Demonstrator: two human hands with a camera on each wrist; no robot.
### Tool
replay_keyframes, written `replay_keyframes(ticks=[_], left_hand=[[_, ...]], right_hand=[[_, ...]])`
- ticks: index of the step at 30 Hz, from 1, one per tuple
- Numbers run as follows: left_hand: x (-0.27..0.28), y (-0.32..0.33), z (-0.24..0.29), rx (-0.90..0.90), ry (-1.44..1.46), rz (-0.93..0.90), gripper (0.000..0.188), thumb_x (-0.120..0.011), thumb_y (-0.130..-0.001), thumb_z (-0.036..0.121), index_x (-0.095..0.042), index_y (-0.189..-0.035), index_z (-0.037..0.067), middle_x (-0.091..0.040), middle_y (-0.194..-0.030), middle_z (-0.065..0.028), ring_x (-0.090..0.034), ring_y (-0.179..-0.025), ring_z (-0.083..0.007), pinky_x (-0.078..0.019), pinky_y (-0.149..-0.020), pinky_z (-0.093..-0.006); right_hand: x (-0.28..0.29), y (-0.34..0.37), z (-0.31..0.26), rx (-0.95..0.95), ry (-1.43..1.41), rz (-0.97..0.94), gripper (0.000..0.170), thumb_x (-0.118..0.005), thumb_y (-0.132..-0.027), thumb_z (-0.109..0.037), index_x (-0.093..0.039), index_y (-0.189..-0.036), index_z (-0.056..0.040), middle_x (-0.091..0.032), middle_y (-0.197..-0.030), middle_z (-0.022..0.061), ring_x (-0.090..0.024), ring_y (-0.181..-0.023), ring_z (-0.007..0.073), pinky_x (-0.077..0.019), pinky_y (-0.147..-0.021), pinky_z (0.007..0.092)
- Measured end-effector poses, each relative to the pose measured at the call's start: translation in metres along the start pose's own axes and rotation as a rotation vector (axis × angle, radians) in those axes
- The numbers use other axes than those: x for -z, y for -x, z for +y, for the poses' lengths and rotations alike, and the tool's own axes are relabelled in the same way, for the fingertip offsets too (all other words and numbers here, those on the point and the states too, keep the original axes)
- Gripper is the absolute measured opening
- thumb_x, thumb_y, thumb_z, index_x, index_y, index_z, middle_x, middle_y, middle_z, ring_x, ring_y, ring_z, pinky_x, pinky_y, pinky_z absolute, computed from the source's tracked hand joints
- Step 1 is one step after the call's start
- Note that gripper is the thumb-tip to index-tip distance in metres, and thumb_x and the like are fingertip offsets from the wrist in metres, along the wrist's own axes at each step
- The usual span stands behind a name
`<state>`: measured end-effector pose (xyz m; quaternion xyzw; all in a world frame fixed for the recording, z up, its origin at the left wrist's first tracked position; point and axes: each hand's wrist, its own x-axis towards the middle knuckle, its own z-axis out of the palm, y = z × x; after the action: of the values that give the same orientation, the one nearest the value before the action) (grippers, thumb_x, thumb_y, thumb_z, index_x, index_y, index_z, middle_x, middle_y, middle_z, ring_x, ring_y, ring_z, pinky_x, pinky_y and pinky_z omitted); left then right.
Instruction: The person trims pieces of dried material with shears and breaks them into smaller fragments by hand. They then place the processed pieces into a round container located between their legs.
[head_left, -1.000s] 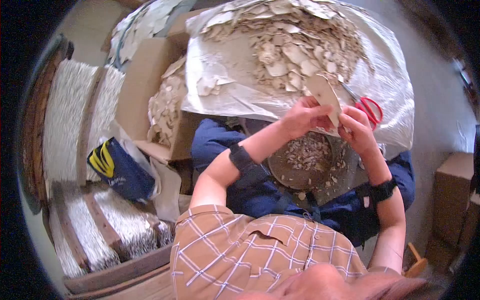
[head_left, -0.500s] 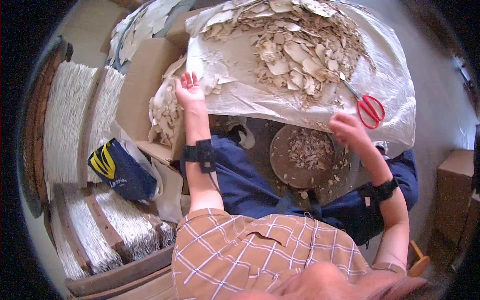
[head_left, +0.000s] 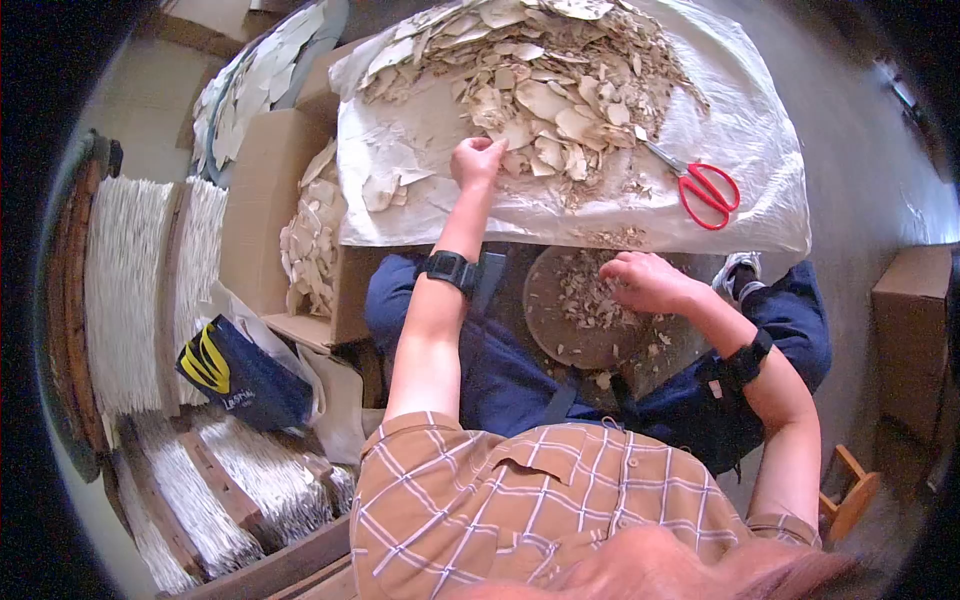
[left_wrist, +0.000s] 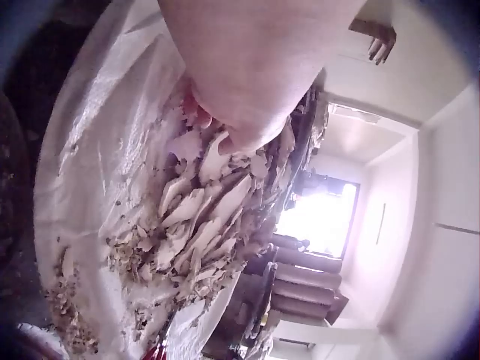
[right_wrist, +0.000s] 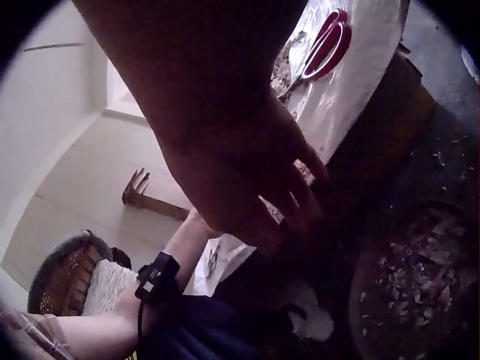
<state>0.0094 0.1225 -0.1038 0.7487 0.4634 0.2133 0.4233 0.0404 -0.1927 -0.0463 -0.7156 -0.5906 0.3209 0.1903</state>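
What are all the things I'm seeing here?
Plastic sheet: one, white, top centre
Flakes: many, cream, heaped on sheet
Scissors: one, red-handled, sheet's right
Round tray: one, grey-brown, mid-picture
Scraps: many, pale, in tray
Open carton: one, brown, left of sheet
Bag: one, navy and yellow, lower left
Ridged stacks: several, white, far left
Other cartons: count unclear, brown, right edge
Wooden item: one, orange-brown, lower right
Left hand: one, bare, at the flakes
Right hand: one, bare, near tray
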Motion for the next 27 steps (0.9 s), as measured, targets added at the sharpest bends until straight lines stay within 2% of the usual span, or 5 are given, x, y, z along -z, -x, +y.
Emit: replay_keyframes(ticks=[10, 13, 15, 21, 27], left_hand=[[-0.003, -0.004, 0.029, 0.069, 0.161, 0.044, 0.058, -0.069, -0.065, 0.010, -0.038, -0.112, -0.001, -0.058, -0.075, -0.0110, -0.056, -0.049, -0.0149, -0.0456, -0.036, -0.0262], [0.017, -0.014, 0.046, -0.037, 0.406, 0.057, 0.045, -0.064, -0.069, 0.007, -0.043, -0.108, -0.001, -0.058, -0.072, -0.0094, -0.056, -0.049, -0.0138, -0.0457, -0.037, -0.0259], [0.031, -0.029, 0.057, -0.414, 0.093, 0.094, 0.032, -0.059, -0.069, 0.010, -0.052, -0.098, -0.001, -0.059, -0.074, -0.0079, -0.055, -0.055, -0.0149, -0.0462, -0.048, -0.0270], [0.073, 0.030, 0.109, -0.356, 0.312, -0.040, 0.037, -0.051, -0.076, 0.004, -0.048, -0.113, -0.002, -0.051, -0.067, -0.0002, -0.050, -0.057, -0.0060, -0.0443, -0.046, -0.0204], [0.073, 0.042, 0.104, -0.072, 0.731, -0.259, 0.031, -0.052, -0.082, 0.008, -0.048, -0.111, 0.001, -0.057, -0.088, -0.0070, -0.056, -0.068, -0.0109, -0.0502, -0.057, -0.0250]], right_hand=[[0.016, 0.001, 0.007, -0.108, 0.050, 0.161, 0.018, -0.055, -0.071, -0.014, -0.057, -0.088, -0.0058, -0.057, -0.085, 0.0123, -0.055, -0.082, 0.0312, -0.0449, -0.071, 0.0389], [0.036, 0.007, 0.014, -0.234, 0.227, 0.393, 0.016, -0.054, -0.071, -0.012, -0.057, -0.086, -0.0049, -0.057, -0.083, 0.0132, -0.056, -0.079, 0.0312, -0.0451, -0.070, 0.0396], [0.050, 0.009, 0.022, -0.301, 0.407, 0.495, 0.016, -0.053, -0.071, -0.010, -0.056, -0.085, -0.0034, -0.056, -0.083, 0.0160, -0.055, -0.078, 0.0309, -0.0450, -0.071, 0.0392], [0.051, 0.012, 0.069, -0.568, 0.559, 0.570, 0.024, -0.051, -0.069, -0.005, -0.055, -0.093, -0.0016, -0.053, -0.095, 0.0157, -0.052, -0.091, 0.0287, -0.0429, -0.076, 0.0379], [0.058, 0.024, 0.074, -0.547, 0.567, 0.769, 0.036, -0.059, -0.067, -0.008, -0.050, -0.101, -0.0024, -0.051, -0.100, 0.0157, -0.050, -0.093, 0.0297, -0.0431, -0.077, 0.0382]])
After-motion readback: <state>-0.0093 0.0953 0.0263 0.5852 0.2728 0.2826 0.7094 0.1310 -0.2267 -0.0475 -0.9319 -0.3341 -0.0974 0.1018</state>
